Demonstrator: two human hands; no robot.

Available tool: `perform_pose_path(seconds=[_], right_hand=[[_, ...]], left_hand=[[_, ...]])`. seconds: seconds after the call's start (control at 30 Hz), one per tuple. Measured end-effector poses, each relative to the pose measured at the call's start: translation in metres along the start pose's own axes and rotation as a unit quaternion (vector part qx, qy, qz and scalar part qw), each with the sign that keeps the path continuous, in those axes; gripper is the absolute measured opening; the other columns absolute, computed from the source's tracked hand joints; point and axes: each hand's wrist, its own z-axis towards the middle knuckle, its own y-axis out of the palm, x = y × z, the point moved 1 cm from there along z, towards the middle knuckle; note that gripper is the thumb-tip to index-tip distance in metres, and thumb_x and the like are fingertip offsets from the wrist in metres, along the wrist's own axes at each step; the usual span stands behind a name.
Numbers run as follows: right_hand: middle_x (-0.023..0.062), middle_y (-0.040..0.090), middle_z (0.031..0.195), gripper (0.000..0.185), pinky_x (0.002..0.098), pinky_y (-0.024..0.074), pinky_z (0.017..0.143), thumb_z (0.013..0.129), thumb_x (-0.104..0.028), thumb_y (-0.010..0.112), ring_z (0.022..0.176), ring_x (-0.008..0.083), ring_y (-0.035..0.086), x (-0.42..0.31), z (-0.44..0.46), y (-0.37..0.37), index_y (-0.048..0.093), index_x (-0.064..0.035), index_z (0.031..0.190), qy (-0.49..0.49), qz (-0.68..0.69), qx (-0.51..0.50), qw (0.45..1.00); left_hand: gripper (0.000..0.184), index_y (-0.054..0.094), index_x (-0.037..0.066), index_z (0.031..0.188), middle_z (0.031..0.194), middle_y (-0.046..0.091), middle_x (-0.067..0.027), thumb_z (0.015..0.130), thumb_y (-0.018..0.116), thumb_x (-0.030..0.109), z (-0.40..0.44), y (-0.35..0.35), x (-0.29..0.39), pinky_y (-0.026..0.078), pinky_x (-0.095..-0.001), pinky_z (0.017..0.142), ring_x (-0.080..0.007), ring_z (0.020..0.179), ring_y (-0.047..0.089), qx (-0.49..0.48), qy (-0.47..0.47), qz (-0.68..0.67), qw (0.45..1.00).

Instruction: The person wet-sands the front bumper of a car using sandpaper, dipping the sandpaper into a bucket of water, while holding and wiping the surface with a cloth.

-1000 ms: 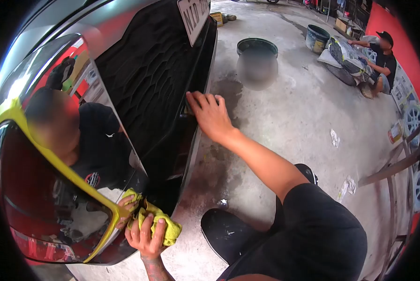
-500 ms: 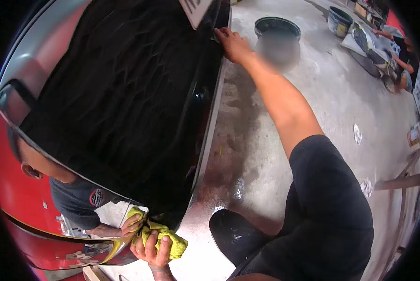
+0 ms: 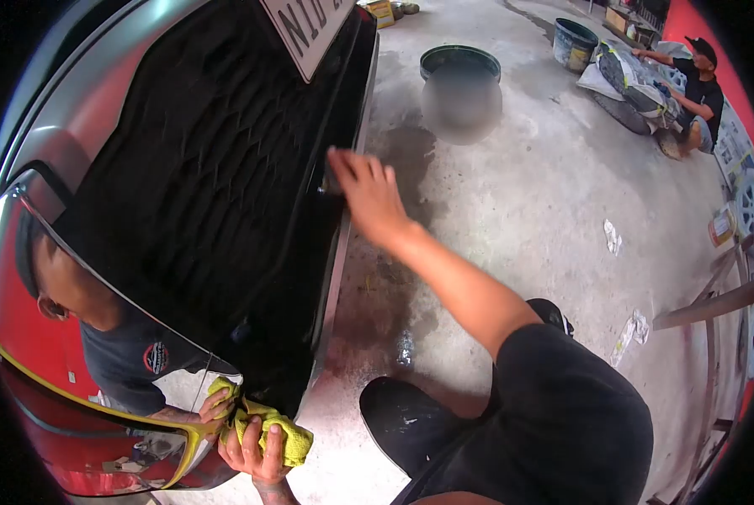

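Observation:
My left hand (image 3: 255, 450) is closed around a yellow-green cloth (image 3: 289, 438) at the lower corner of the car bumper; the glossy panel mirrors both. My right hand (image 3: 373, 198) rests its fingertips on the black lower trim (image 3: 297, 244) beside the black honeycomb grille (image 3: 200, 143). A small greyish patch shows under those fingers, slightly blurred, and I cannot make out what it is. Above the grille, part of a white number plate (image 3: 305, 38) is visible.
A dark green tub (image 3: 461, 55) stands on the wet-patched concrete floor (image 3: 512, 202). Further back are a bucket (image 3: 572, 46) and a seated co-worker (image 3: 701, 93) handling a grey part. Crumpled paper (image 3: 629, 337) and a wooden stand (image 3: 705, 305) lie to the right.
My right hand has slid down along the trim, toward me. More of the number plate shows as the view has shifted. My left hand keeps its hold on the cloth.

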Motion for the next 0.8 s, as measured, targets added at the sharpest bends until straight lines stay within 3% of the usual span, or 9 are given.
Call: perform_pose_path(seconds=[0.1, 0.23, 0.37, 0.43, 0.47, 0.6, 0.67, 0.73, 0.8], right_hand=[[0.0152, 0.046, 0.143, 0.08, 0.0493, 0.0447, 0.094, 0.082, 0.003, 0.06, 0.122, 0.0376, 0.051, 0.065, 0.059, 0.041, 0.033, -0.0088, 0.156, 0.06, -0.001, -0.004, 0.998], [0.0178, 0.044, 0.144, 0.104, 0.0495, 0.0459, 0.102, 0.066, 0.007, 0.073, 0.127, 0.0405, 0.049, 0.106, 0.091, 0.057, 0.027, -0.0081, 0.158, 0.091, 0.031, -0.03, 0.995], [0.0208, 0.043, 0.144, 0.109, 0.0469, 0.0455, 0.106, 0.061, 0.006, 0.075, 0.128, 0.0435, 0.048, 0.059, 0.044, 0.062, 0.026, -0.0065, 0.158, 0.095, 0.065, 0.0, 0.993], [0.022, 0.042, 0.144, 0.109, 0.0483, 0.0433, 0.107, 0.06, 0.01, 0.071, 0.131, 0.0436, 0.045, 0.01, 0.008, 0.03, 0.026, -0.005, 0.158, 0.094, 0.093, -0.015, 0.991], [0.0218, 0.039, 0.147, 0.099, 0.0516, 0.0432, 0.106, 0.069, 0.014, 0.063, 0.129, 0.0439, 0.046, -0.012, -0.013, 0.022, 0.026, -0.0052, 0.158, 0.066, 0.121, 0.016, 0.99], [0.0226, 0.035, 0.153, 0.083, 0.0509, 0.0393, 0.11, 0.08, 0.007, 0.054, 0.13, 0.0438, 0.042, -0.095, -0.079, -0.039, 0.026, 0.0008, 0.157, 0.023, 0.142, -0.039, 0.989], [0.02, 0.035, 0.154, 0.083, 0.0495, 0.0412, 0.108, 0.079, 0.003, 0.057, 0.129, 0.0417, 0.044, -0.124, -0.108, -0.062, 0.027, 0.0014, 0.157, -0.032, 0.106, -0.084, 0.99], [0.0187, 0.039, 0.149, 0.084, 0.0477, 0.042, 0.107, 0.077, 0.005, 0.059, 0.13, 0.0395, 0.045, -0.125, -0.133, -0.094, 0.029, -0.0003, 0.156, -0.119, 0.197, -0.136, 0.964], [0.0187, 0.041, 0.145, 0.083, 0.0465, 0.0428, 0.106, 0.076, 0.007, 0.058, 0.129, 0.0378, 0.045, -0.101, -0.138, -0.106, 0.032, -0.0017, 0.154, -0.147, 0.275, -0.199, 0.929]], left_hand=[[0.041, 0.063, 0.017, 0.123, 0.118, 0.067, -0.0117, 0.091, 0.065, 0.042, -0.001, -0.004, 0.001, 0.044, -0.0569, 0.092, -0.0401, 0.108, 0.06, -0.007, -0.003, 0.005, 1.0], [0.041, 0.063, 0.017, 0.121, 0.117, 0.067, -0.0118, 0.087, 0.069, 0.039, 0.002, 0.001, -0.001, 0.045, -0.0561, 0.091, -0.0397, 0.107, 0.06, 0.005, 0.005, -0.005, 1.0], [0.048, 0.062, 0.016, 0.126, 0.118, 0.067, -0.0111, 0.083, 0.073, 0.036, 0.005, 0.0, 0.002, 0.045, -0.0554, 0.091, -0.0403, 0.108, 0.06, 0.01, 0.002, -0.01, 1.0], [0.05, 0.062, 0.016, 0.127, 0.119, 0.066, -0.011, 0.082, 0.073, 0.035, 0.007, 0.002, 0.004, 0.045, -0.0549, 0.092, -0.0404, 0.109, 0.06, 0.021, 0.002, -0.013, 1.0], [0.049, 0.063, 0.015, 0.126, 0.119, 0.066, -0.0111, 0.082, 0.073, 0.035, 0.006, 0.003, 0.004, 0.045, -0.0548, 0.092, -0.0404, 0.109, 0.06, 0.023, 0.001, -0.015, 1.0], [0.047, 0.066, 0.013, 0.122, 0.12, 0.066, -0.0126, 0.081, 0.075, 0.031, 0.015, -0.001, 0.009, 0.044, -0.0544, 0.094, -0.0414, 0.111, 0.06, 0.025, -0.005, -0.017, 1.0], [0.046, 0.066, 0.012, 0.121, 0.121, 0.066, -0.0131, 0.08, 0.076, 0.03, 0.019, -0.006, 0.014, 0.044, -0.055, 0.095, -0.0423, 0.113, 0.06, 0.009, -0.012, -0.011, 1.0], [0.041, 0.069, 0.014, 0.121, 0.126, 0.065, -0.0137, 0.082, 0.075, 0.027, 0.035, -0.006, 0.03, 0.044, -0.0554, 0.098, -0.0435, 0.118, 0.059, -0.016, -0.028, -0.015, 0.999], [0.046, 0.066, 0.012, 0.126, 0.133, 0.061, -0.0161, 0.08, 0.073, 0.02, 0.071, 0.001, 0.049, 0.044, -0.0561, 0.101, -0.0454, 0.124, 0.056, -0.048, -0.003, -0.038, 0.998]])
